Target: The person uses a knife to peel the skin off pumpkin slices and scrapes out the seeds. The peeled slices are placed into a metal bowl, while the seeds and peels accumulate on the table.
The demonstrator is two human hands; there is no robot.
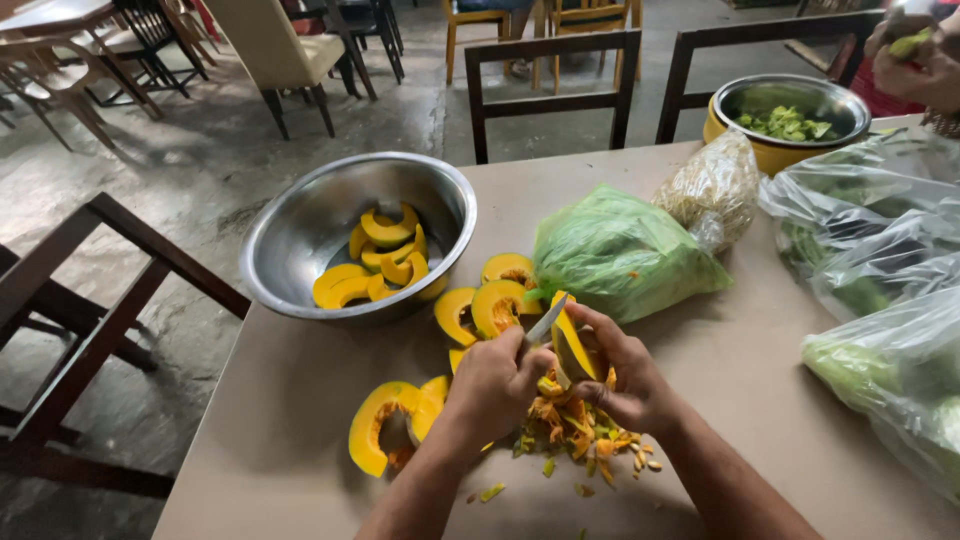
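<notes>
A yellow pumpkin slice (572,345) is being held upright over the table (760,380), just above a heap of seeds and pulp (575,425). The right hand (620,375) is curling its fingers closed around the slice, while the left hand (492,385) is gripping a knife (546,322) tightly, its blade lying against the slice. More cut slices (490,300) are lying nearby, beside a steel bowl (300,230) that is holding others. A green bag (620,250) is sitting behind.
</notes>
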